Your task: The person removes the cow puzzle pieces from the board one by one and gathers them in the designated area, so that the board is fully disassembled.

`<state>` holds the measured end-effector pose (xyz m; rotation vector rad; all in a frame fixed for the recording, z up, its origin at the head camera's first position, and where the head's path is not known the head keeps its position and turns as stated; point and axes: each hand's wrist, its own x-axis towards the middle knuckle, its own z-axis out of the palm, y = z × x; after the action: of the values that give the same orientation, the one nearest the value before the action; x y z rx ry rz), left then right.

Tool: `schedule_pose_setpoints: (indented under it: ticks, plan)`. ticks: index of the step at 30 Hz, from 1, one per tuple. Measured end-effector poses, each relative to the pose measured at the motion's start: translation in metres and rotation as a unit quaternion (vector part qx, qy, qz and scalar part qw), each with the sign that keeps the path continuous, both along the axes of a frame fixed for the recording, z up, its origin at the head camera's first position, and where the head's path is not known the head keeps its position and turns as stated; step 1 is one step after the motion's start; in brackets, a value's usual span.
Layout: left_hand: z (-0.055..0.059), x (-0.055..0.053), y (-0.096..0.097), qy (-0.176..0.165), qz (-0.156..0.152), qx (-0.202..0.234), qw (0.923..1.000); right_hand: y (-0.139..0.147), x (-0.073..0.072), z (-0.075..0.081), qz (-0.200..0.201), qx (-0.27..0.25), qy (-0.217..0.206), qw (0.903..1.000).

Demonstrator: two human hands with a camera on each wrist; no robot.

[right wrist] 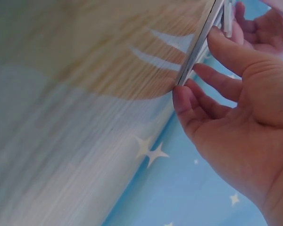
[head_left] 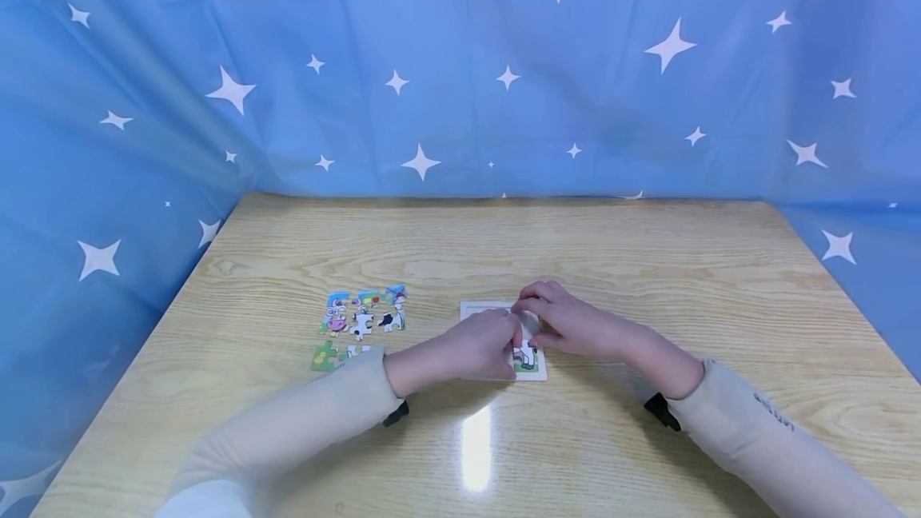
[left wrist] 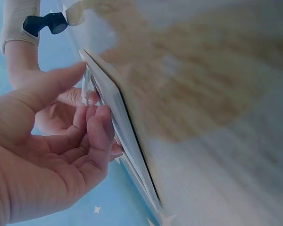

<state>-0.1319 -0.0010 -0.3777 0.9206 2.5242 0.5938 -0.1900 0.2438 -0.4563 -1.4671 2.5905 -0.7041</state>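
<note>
A white-bordered puzzle tray (head_left: 471, 306) lies on the table, a black-and-white animal picture on its lower right part (head_left: 527, 356). My left hand (head_left: 482, 342) is over the tray's middle with its fingers bent. In the left wrist view, a thin puzzle piece (left wrist: 85, 92) stands edge-on between my left thumb and fingertips; its picture is hidden. My right hand (head_left: 576, 322) reaches in from the right. In the right wrist view, its loosely bent fingers (right wrist: 181, 101) touch the tray's edge (right wrist: 195, 52), with the thumb close to the upright piece.
Left of the tray, several loose puzzle pieces (head_left: 361, 324) lie picture side up, partly behind my left sleeve (head_left: 302, 410). The wooden table (head_left: 619, 454) meets a blue star-patterned cloth (head_left: 504, 134) at the back and sides.
</note>
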Motion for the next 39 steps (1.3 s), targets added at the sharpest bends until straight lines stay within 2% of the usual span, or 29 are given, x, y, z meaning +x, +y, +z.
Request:
schedule_pose_setpoints:
  ticks: [5, 9, 14, 22, 25, 32, 39]
  plan:
    - [0.0, -0.001, -0.002, -0.02, 0.004, 0.064, 0.9978, 0.003, -0.004, -0.008, -0.008, 0.019, -0.005, 0.9998]
    - [0.0, -0.001, -0.003, -0.015, -0.01, 0.095, 0.9953, 0.003, -0.004, -0.006, -0.029, 0.048, -0.024, 0.9981]
    - [0.0, 0.0, -0.004, -0.011, -0.008, 0.105, 0.9943, 0.002, -0.004, -0.005, -0.039, 0.058, -0.029, 0.9971]
    - [0.003, 0.0, -0.007, -0.03, 0.026, 0.127, 0.9912, 0.004, -0.004, -0.006, -0.042, 0.062, -0.031, 0.9967]
    - [0.003, 0.001, -0.011, -0.034, 0.027, 0.141, 0.9891, 0.004, -0.003, -0.006, -0.044, 0.062, -0.032, 0.9966]
    - [0.005, 0.003, -0.025, -0.036, 0.003, 0.155, 0.9873, 0.004, -0.002, -0.005, -0.044, 0.056, -0.036, 0.9968]
    - [0.008, 0.005, -0.038, -0.047, 0.021, 0.147, 0.9878, 0.003, -0.003, -0.006, -0.048, 0.067, -0.037, 0.996]
